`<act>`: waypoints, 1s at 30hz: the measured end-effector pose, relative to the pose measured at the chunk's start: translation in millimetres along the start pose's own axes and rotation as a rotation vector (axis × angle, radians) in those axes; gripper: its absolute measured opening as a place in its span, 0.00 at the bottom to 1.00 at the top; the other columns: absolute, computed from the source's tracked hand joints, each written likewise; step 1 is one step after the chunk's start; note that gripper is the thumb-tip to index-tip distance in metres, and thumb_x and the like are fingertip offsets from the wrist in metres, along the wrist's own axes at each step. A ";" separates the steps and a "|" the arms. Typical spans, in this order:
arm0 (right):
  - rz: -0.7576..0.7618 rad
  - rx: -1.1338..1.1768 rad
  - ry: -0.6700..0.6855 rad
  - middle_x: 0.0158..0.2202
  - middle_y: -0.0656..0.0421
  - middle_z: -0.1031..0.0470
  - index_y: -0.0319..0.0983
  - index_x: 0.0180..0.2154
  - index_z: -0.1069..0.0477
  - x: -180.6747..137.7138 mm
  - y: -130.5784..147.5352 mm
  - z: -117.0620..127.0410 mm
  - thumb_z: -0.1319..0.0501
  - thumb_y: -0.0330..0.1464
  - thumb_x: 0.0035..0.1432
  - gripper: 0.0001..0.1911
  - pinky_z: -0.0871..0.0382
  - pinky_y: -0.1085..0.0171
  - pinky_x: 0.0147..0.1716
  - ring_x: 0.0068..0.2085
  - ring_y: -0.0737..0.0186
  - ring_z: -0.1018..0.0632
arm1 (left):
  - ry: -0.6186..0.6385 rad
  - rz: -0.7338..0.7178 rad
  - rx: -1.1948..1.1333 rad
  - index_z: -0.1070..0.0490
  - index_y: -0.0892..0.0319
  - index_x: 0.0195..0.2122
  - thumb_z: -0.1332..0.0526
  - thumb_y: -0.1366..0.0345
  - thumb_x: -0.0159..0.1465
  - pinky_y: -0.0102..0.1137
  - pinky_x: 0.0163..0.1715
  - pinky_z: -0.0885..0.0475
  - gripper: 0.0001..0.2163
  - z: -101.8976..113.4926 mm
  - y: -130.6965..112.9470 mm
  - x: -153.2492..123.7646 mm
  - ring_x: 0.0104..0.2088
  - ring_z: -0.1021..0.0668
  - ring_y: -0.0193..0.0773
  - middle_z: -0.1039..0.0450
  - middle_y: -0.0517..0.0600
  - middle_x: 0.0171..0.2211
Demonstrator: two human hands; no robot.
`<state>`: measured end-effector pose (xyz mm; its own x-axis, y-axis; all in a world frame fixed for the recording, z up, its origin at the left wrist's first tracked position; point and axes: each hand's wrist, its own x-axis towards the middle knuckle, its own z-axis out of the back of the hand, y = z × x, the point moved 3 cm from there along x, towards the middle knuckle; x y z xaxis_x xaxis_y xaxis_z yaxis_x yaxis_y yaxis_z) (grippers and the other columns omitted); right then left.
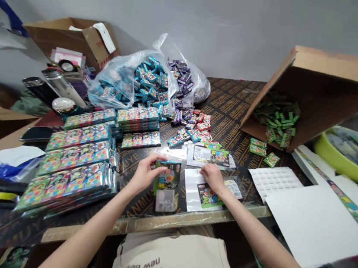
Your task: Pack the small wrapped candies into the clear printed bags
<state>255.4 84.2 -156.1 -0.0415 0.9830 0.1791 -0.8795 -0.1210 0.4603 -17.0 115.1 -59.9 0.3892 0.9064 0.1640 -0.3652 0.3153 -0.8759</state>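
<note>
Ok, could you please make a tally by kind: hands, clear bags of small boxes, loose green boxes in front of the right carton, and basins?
Hands: 2 (left hand, right hand)
Clear bags: 2 (blue-box bag, purple-box bag)
Loose green boxes: 3
Yellow-green basin: 1
Total: 8

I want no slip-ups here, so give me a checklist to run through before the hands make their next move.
1. Left hand gripping the dark printed pouch: ok, at its upper left edge.
2. Right hand gripping the white-edged pouch beneath it: cannot tell.
3. Contents of the dark printed pouch: cannot tell.
4. Stacked packs away from both hands: ok, off to the left.
5. Green boxes all inside the tipped carton: not ok, a few lie outside.
</note>
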 end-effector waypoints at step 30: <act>0.169 0.669 0.240 0.33 0.58 0.29 0.37 0.27 0.32 51.5 148.8 68.4 0.40 0.37 0.51 0.09 0.37 0.66 0.34 0.36 0.63 0.29 | -0.093 -0.125 0.055 0.26 0.59 0.31 0.38 0.69 0.54 0.30 0.33 0.31 0.04 6.1 -15.8 -22.0 0.31 0.25 0.36 0.27 0.50 0.29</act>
<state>154.9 107.3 -18.9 -0.3217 0.9373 0.1344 -0.3773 -0.2571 0.8897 -24.9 91.9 -46.9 0.3557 0.8805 0.3135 -0.3659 0.4398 -0.8202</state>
